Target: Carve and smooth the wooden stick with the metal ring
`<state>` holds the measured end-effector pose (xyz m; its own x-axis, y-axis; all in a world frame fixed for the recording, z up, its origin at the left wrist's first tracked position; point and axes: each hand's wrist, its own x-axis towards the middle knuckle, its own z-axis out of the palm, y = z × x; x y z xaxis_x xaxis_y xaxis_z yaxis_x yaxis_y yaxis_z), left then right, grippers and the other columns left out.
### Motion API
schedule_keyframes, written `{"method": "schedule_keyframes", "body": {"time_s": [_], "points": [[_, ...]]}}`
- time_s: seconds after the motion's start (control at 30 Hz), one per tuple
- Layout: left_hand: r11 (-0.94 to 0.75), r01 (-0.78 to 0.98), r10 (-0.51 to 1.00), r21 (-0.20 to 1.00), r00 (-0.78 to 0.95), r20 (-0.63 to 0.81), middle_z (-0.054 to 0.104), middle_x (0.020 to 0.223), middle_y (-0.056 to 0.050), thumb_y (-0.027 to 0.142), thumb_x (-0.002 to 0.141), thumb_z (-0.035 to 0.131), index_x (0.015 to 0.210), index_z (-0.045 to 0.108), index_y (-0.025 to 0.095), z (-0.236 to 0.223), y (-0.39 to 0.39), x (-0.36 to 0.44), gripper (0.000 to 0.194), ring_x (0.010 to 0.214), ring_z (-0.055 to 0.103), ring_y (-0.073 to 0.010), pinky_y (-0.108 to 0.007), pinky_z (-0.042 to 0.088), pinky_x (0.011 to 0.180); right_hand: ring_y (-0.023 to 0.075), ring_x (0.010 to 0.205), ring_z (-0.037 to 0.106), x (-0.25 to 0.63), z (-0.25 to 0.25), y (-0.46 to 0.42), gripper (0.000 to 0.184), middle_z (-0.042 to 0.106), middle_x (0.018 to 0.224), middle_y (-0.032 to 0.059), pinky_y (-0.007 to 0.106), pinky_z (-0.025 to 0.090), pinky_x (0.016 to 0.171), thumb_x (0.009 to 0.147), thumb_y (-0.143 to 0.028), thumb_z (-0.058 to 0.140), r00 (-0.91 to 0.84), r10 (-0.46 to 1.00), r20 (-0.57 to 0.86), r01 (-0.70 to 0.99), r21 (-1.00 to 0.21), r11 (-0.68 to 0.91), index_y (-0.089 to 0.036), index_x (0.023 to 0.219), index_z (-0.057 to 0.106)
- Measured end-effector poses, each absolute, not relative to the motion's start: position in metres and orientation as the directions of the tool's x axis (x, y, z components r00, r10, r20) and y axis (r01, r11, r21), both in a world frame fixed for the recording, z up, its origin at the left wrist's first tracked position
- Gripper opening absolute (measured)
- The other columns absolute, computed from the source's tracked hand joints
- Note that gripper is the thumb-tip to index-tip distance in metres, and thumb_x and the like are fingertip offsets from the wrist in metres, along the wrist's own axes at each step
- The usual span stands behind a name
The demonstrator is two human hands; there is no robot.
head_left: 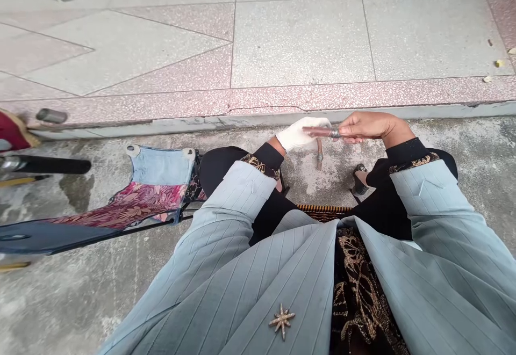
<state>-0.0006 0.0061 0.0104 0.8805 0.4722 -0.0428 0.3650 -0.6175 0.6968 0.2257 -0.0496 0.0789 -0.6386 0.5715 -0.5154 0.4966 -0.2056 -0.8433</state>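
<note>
Wire-Bound Rod Held Above a Concrete Floor

A brown rod (316, 130) bound with wire (334, 133) spans a seated person's two hands, above the concrete floor (479, 151). The bare right hand (363, 125) has its fingers clamped on the rod beside the binding; the gloved left hand (298, 133) is against the other end, its finger grip impossible to tell. A second wire-bound piece (320, 156) shows below the glove. The rod looks stiff, fairly light and not fragile, its bare shaft likely the surest hold, the wire probably rough. A folding chair (161, 167) stands to the left. No brand, label or writing is legible.
</note>
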Motion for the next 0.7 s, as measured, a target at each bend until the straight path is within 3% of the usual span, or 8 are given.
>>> {"method": "schedule_keyframes", "body": {"time_s": [0.07, 0.2, 0.33, 0.43, 0.53, 0.7], "points": [[-0.536, 0.379, 0.526, 0.755, 0.849, -0.053, 0.07, 0.109, -0.012, 0.031, 0.096, 0.042, 0.113, 0.063, 0.011, 0.004, 0.005, 0.0, 0.033, 0.096, 0.064, -0.0188, -0.031, 0.048, 0.087, 0.0072, 0.049, 0.04, 0.227, 0.084, -0.052, 0.056, 0.052, 0.06, -0.0028, 0.023, 0.033, 0.051, 0.08, -0.073, 0.06, -0.554, 0.665, -0.501, 0.466, -0.849, -0.251, -0.017, 0.08, 0.065], [-0.557, 0.389, 0.495, 0.733, 0.865, -0.083, 0.069, 0.091, -0.008, 0.037, 0.098, 0.041, 0.095, 0.063, 0.013, -0.003, -0.001, 0.002, 0.033, 0.087, 0.062, -0.019, -0.03, 0.048, 0.084, 0.0082, 0.048, 0.037, 0.226, 0.087, -0.055, 0.053, 0.051, 0.059, -0.0025, 0.024, 0.031, 0.048, 0.08, -0.07, 0.063, -0.389, 0.759, -0.522, 0.443, -0.828, -0.342, -0.018, 0.088, 0.069], [-0.57, 0.399, 0.473, 0.718, 0.874, -0.11, 0.067, 0.09, -0.006, 0.034, 0.098, 0.037, 0.096, 0.062, 0.012, -0.002, -0.004, 0.003, 0.033, 0.083, 0.06, -0.0169, -0.027, 0.047, 0.08, 0.0094, 0.049, 0.04, 0.227, 0.085, -0.053, 0.053, 0.053, 0.06, -0.0013, 0.024, 0.032, 0.048, 0.082, -0.067, 0.063, -0.311, 0.791, -0.526, 0.439, -0.818, -0.372, -0.017, 0.094, 0.071], [-0.603, 0.482, 0.474, 0.636, 0.857, -0.202, 0.068, 0.095, -0.007, 0.034, 0.098, 0.037, 0.101, 0.063, 0.013, 0.001, -0.005, 0.004, 0.034, 0.083, 0.059, -0.0168, -0.026, 0.045, 0.078, 0.0107, 0.049, 0.043, 0.23, 0.082, -0.048, 0.051, 0.055, 0.06, 0.0009, 0.026, 0.035, 0.05, 0.085, -0.065, 0.059, -0.233, 0.815, -0.531, 0.523, -0.775, -0.355, -0.016, 0.092, 0.07], [-0.67, 0.513, 0.452, 0.537, 0.855, -0.253, 0.069, 0.099, -0.008, 0.035, 0.098, 0.038, 0.104, 0.064, 0.015, 0.002, -0.007, 0.004, 0.034, 0.084, 0.06, -0.0178, -0.026, 0.042, 0.075, 0.013, 0.052, 0.049, 0.23, 0.074, -0.041, 0.048, 0.059, 0.062, 0.0046, 0.028, 0.039, 0.056, 0.09, -0.061, 0.056, -0.144, 0.81, -0.569, 0.712, -0.628, -0.314, -0.014, 0.084, 0.069], [-0.792, 0.423, 0.354, 0.441, 0.906, -0.233, 0.069, 0.086, -0.006, 0.032, 0.096, 0.041, 0.095, 0.067, 0.018, -0.002, -0.008, 0.004, 0.03, 0.073, 0.06, -0.0176, -0.028, 0.035, 0.064, 0.0223, 0.075, 0.062, 0.211, 0.052, -0.034, 0.038, 0.067, 0.077, 0.0138, 0.031, 0.04, 0.066, 0.092, -0.047, 0.056, -0.065, 0.81, -0.583, 0.972, -0.219, -0.08, -0.013, 0.085, 0.071]]}}
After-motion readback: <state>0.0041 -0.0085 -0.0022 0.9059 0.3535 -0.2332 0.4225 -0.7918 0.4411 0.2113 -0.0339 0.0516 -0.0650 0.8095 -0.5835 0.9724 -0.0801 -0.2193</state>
